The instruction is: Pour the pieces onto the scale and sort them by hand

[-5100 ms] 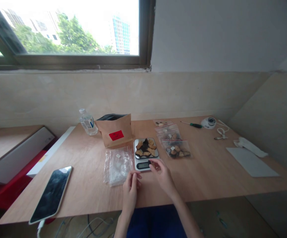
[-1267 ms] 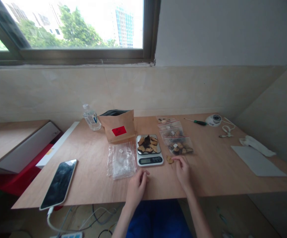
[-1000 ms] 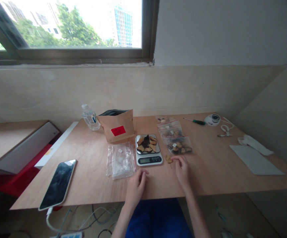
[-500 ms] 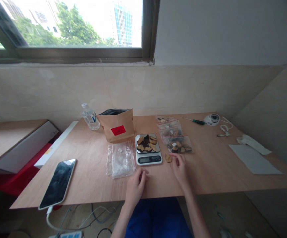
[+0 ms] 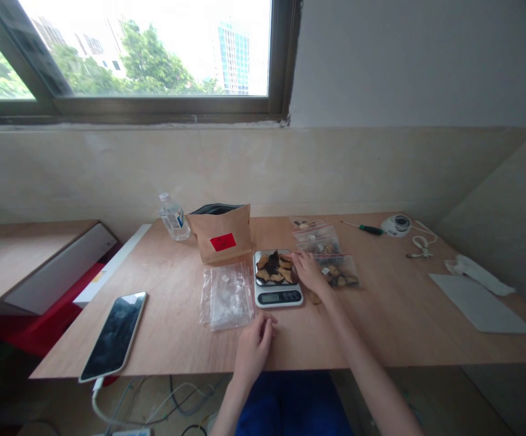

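- Right hand (image 5: 309,272) reaching over the scale (image 5: 277,286), fingers at the dried pieces (image 5: 274,269); grip unclear.
- Left hand (image 5: 254,342) loosely curled, empty, resting on the bench (image 5: 381,315) near the clear bags (image 5: 227,295).

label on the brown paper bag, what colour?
Red, a small rectangular label on the front of the brown paper bag; clearest in the head view.

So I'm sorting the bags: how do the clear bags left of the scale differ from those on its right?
The left bags look empty but for a small white square; the right bags hold brown and dark pieces. The left ones lie stacked; the right ones run in a row away from the person. Both are clear plastic.
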Tool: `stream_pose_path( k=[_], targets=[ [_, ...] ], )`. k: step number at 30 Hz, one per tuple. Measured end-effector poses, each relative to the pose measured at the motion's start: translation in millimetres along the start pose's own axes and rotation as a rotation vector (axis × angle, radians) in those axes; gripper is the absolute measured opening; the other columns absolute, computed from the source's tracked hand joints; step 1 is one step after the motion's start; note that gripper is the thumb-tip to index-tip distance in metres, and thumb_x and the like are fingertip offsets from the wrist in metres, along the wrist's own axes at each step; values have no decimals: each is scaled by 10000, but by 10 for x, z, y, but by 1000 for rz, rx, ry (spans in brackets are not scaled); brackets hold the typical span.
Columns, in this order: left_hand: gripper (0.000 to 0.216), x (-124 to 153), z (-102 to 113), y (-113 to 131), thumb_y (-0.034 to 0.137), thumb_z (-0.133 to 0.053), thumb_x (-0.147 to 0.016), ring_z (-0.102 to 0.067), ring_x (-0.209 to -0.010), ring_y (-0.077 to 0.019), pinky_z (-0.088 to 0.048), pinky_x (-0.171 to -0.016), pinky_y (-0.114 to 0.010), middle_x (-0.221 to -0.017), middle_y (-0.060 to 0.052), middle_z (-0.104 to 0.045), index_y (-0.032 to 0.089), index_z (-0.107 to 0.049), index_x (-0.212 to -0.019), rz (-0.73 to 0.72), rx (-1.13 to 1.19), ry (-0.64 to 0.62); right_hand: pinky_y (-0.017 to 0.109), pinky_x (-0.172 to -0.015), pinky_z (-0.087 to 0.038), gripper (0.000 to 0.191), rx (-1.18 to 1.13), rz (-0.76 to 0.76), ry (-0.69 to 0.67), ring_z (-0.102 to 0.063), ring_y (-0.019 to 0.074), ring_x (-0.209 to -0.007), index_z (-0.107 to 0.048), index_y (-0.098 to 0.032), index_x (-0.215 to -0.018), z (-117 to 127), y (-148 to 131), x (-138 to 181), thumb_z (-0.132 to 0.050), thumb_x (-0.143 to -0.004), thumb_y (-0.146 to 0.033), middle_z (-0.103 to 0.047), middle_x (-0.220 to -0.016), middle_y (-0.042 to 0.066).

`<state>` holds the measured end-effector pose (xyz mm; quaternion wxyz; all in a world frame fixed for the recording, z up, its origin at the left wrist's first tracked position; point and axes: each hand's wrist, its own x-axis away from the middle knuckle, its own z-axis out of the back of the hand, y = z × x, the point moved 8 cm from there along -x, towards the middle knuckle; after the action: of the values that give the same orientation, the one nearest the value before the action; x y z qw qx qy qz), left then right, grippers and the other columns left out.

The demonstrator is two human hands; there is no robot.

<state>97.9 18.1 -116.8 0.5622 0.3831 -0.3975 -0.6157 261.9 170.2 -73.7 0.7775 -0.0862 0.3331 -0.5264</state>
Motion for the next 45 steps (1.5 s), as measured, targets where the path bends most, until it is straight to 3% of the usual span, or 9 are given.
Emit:
stream_pose_path(
  k=[7,12,16,19,27,34,40,45],
  targets=[
    [293,6,-2,17,349,-333,-910,-589,-699,-168,-407,-683,-269,-742,-28,-618,195,-582,-897,-19,-18,-6,394,-891,-392,520,-10,-3,-20,-545,216,-960,-673,-236,-1048,-19,119,-37,-180,-968,-383,-640,-1011,84],
    [297,3,4,19,358,-330,-909,-593,-701,-176,-413,-685,-276,-736,-32,-619,198,-579,-897,-20,-17,1,402,-917,-399,336,-12,44,119,-510,226,-1018,-637,-228,-1062,174,-204,141,-356,-929,-355,-561,-1059,91],
    [306,1,4,29,366,-318,-912,-600,-716,-177,-417,-695,-279,-766,-38,-629,199,-574,-903,-12,-14,-4,417,-909,-413,200,74,122,29,-497,259,-1047,-645,-233,-960,104,-533,277,-547,-834,-353,-533,-1124,92],
    [309,2,5,34,369,-317,-911,-603,-722,-179,-422,-701,-281,-784,-43,-635,199,-574,-897,-9,-17,-4,444,-900,-411,180,165,137,-18,-487,286,-1068,-639,-241,-945,39,-625,320,-594,-797,-335,-525,-1165,98],
    [296,7,5,29,354,-331,-906,-609,-719,-177,-427,-699,-277,-778,-42,-638,196,-581,-892,-23,-9,2,417,-870,-419,140,204,143,-63,-496,263,-1028,-616,-222,-918,29,-618,350,-611,-789,-277,-557,-1101,84],
    [296,-5,0,23,355,-331,-903,-604,-724,-180,-429,-704,-282,-777,-45,-632,197,-581,-889,-32,-28,6,410,-856,-415,150,182,149,-40,-500,258,-1008,-624,-236,-924,39,-586,375,-587,-810,-327,-558,-1067,82],
    [280,-2,9,49,341,-342,-901,-604,-720,-176,-421,-700,-270,-770,-35,-630,201,-584,-881,-39,-33,13,405,-804,-408,172,224,80,-5,-499,271,-946,-630,-225,-938,-5,-637,228,-517,-854,-324,-562,-1020,99],
    [282,-2,2,21,347,-337,-906,-606,-729,-177,-414,-700,-269,-775,-35,-636,201,-577,-890,-26,-35,7,416,-768,-389,155,292,-2,11,-482,287,-899,-643,-200,-823,-156,-655,66,-540,-835,-315,-542,-917,119]
  ],
)
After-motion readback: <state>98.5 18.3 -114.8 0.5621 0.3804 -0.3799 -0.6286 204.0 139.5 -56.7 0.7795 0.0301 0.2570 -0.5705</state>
